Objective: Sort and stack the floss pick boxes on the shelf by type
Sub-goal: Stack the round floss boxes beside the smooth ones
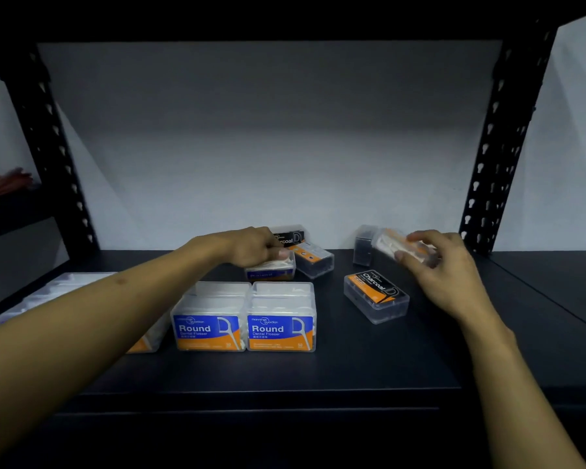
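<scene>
Two blue-labelled Round floss boxes [245, 318] stand side by side at the shelf's front, in stacks. More white boxes [58, 289] lie at the left, partly behind my forearm. My left hand [251, 247] grips another Round box [271, 270] lying flat behind them. Charcoal boxes [305, 248] lie just behind that one. One Charcoal box [376, 296] lies flat at the right. My right hand [437, 265] holds a white floss box [394, 247] tilted above the shelf, in front of a dark upright box [362, 245].
The dark shelf board [318, 370] runs to black perforated uprights at left [48, 140] and right [501, 137]. A white wall stands behind. An orange bundle [4, 182] lies on a neighbouring shelf at far left.
</scene>
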